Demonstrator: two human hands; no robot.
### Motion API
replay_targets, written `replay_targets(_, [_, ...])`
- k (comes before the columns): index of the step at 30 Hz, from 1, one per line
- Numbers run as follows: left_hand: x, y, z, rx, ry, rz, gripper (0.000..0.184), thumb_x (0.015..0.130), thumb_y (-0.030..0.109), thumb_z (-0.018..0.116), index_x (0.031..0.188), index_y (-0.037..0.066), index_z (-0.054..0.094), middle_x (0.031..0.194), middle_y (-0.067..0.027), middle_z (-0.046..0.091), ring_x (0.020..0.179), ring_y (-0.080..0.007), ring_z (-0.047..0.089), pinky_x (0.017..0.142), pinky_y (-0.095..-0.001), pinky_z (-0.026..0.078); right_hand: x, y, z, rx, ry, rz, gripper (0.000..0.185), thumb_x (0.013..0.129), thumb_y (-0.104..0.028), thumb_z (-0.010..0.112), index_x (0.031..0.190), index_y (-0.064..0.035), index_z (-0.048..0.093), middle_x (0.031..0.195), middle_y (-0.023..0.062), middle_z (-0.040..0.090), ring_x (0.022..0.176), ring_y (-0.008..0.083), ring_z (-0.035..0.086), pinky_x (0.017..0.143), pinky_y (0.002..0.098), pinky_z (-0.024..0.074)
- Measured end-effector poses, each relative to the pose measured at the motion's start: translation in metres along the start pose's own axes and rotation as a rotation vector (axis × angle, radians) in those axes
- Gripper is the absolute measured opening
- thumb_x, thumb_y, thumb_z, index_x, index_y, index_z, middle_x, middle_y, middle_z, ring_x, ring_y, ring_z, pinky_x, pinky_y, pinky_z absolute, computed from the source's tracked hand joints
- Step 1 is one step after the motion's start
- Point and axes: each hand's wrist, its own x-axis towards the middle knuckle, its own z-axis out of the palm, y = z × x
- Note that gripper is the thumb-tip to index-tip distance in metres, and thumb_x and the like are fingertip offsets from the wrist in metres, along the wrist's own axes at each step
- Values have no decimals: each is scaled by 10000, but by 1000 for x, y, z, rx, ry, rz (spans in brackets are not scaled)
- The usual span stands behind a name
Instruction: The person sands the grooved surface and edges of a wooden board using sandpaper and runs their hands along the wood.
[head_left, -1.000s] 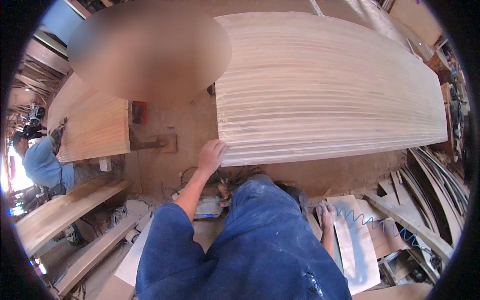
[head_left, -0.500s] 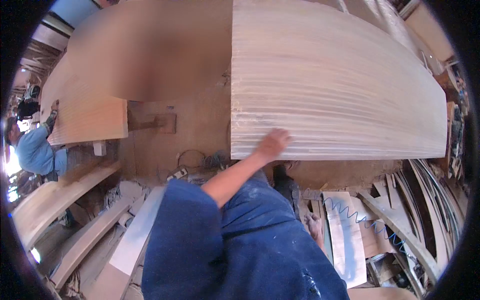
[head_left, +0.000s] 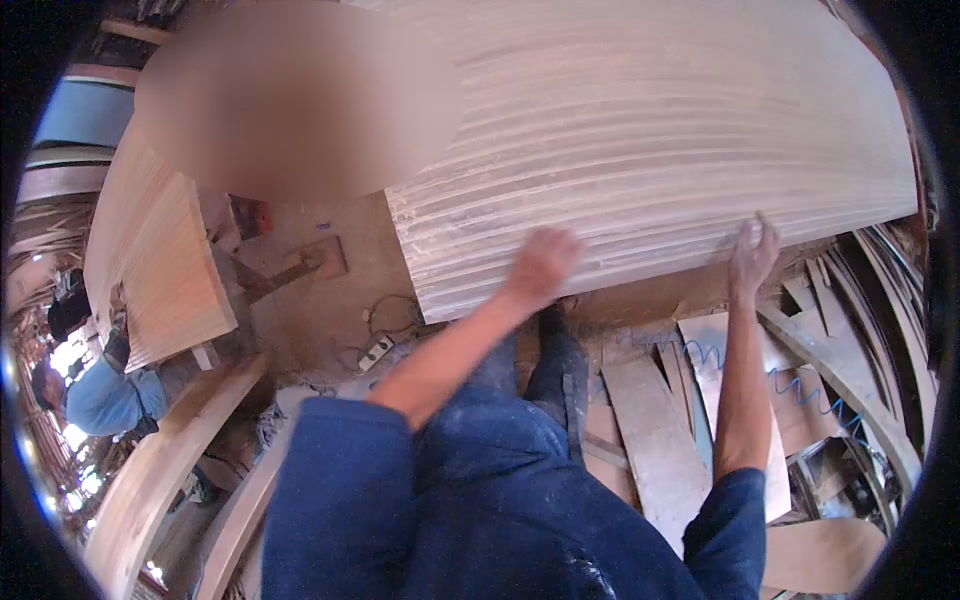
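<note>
Ridged wooden panel (head_left: 680,150) across the upper right; left hand (head_left: 545,262), a blur, over its lower edge, fingers impossible to tell; right hand (head_left: 754,258) at that edge too, fingers slightly apart!

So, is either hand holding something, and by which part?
The left hand, blurred over the ribbed panel, shows nothing held; whether the right hand pinches something small can't be told.

The broad, pale wooden panel (head_left: 680,130) lay face up before the person, its surface lined with long ridges and whitish streaks that ran lengthwise. Its near edge slanted away toward the right; blur covered its far left part, so that corner's shape was uncertain.
</note>
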Motion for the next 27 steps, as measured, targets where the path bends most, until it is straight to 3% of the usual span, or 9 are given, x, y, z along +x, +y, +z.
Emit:
replay_targets(2, [55,30,-1,-134,-121,-9,346,807,93,585,1139,55,676,1085,-149,633,1055,-320,605,958,-470,483,24,13,24,-90,120,-56,417,948,-290,640,1294,-61,609,1257,228,603,1221,401,528,1032,493,399])
replay_targets(5, [-7,-8,-6,-42,-32,15,344,811,95,585,1140,68,681,985,-132,612,977,-304,600,892,-456,494,27,50,56,-395,205,21,511,948,-399,617,1329,-60,581,1293,214,594,1245,383,521,1052,510,386])
replay_targets(8, [-86,-65,-93,73,-174,-64,326,769,91,652,1089,110,711,820,-72,552,783,-264,566,719,-423,449,20,51,67,-321,255,130,546,954,-449,584,1336,-59,573,1330,203,575,1276,371,502,1079,518,360])
replay_targets(11, [-78,-58,-106,59,-209,-126,303,760,84,663,1057,108,714,823,-78,558,791,-264,571,720,-430,452,18,48,64,-297,268,127,536,959,-448,578,1333,-64,577,1350,199,565,1297,365,488,1096,523,340])
replay_targets(15, [44,18,13,-111,44,-14,224,792,112,634,1010,85,677,958,-111,586,876,-297,588,798,-437,475,17,47,65,-320,241,164,545,955,-456,583,1340,-71,577,1348,201,567,1300,361,490,1095,519,346])
replay_targets(17, [87,44,28,-192,33,-13,234,765,117,623,991,92,680,903,-119,560,865,-334,572,797,-473,472,19,57,70,-351,216,134,530,953,-452,587,1340,-89,579,1361,189,560,1317,350,475,1108,510,332])
replay_targets(22, [-40,-32,-54,9,-80,-148,215,730,89,744,943,118,738,798,-84,534,756,-307,532,692,-426,401,20,47,66,-297,229,179,535,948,-466,585,1333,-94,587,1382,173,551,1327,340,462,1118,498,319])
replay_targets(23, [-64,-53,-84,1,-96,-114,188,780,149,747,967,132,732,761,-68,508,751,-260,524,688,-399,402,18,50,62,-293,187,188,569,952,-490,569,1350,-84,577,1401,163,542,1337,335,455,1121,490,318])
replay_targets(27, [-52,-46,-85,16,-78,-115,238,741,116,729,977,150,737,803,-69,516,774,-263,531,732,-394,413,18,42,63,-293,224,210,558,947,-488,575,1343,-94,582,1390,152,551,1331,331,458,1125,486,311])
